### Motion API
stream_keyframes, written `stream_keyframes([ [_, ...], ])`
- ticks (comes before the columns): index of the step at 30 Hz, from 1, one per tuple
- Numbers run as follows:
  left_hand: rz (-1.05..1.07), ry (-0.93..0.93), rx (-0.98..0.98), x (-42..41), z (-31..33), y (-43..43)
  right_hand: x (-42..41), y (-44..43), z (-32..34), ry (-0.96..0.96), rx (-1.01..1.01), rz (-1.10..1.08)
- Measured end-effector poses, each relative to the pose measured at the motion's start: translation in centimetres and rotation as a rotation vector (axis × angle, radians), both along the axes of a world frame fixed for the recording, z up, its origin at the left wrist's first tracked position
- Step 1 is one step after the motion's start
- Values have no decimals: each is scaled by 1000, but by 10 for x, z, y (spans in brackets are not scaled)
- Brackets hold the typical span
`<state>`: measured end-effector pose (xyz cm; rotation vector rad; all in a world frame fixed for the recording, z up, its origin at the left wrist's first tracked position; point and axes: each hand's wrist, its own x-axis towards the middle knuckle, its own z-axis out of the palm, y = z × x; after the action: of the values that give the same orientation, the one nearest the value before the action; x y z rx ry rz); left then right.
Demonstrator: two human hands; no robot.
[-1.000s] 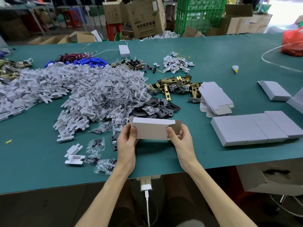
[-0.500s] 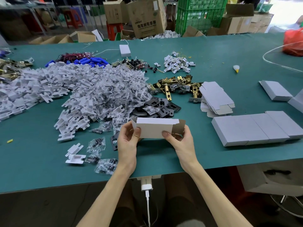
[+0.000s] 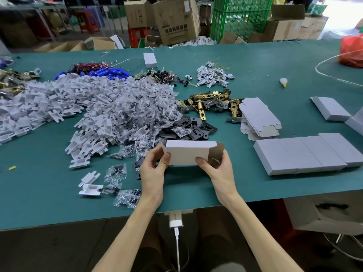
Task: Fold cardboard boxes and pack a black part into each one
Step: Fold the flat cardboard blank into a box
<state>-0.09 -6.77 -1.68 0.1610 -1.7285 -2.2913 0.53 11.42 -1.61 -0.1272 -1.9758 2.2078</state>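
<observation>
A small white cardboard box [image 3: 187, 153] is held just above the green table [image 3: 39, 193], near its front edge. My left hand [image 3: 154, 169] grips its left end with the thumb on the front face. At the right end my right hand [image 3: 218, 167] holds the box, thumb on the front, fingers behind the open brown flap [image 3: 217, 151]. Black flat parts [image 3: 194, 128] lie in a pile just behind the box. A stack of flat unfolded boxes [image 3: 257, 116] lies to the right of them.
A row of closed white boxes [image 3: 306, 154] sits at right, with another box [image 3: 332, 110] behind. A large heap of white plastic pieces [image 3: 59, 103] and clear screw bags [image 3: 137, 110] fills the left. Brass latches [image 3: 212, 101] lie mid-table.
The box has tilted slightly and its right brown flap has swung open wider. My right thumb slid left along the front face. Both hands stay at the same place.
</observation>
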Motion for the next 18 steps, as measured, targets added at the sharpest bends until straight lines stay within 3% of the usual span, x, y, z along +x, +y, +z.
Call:
stream_keyframes([
  [18, -7, 1, -285, 4, 6, 7, 2, -1, 3, 21, 4, 5],
])
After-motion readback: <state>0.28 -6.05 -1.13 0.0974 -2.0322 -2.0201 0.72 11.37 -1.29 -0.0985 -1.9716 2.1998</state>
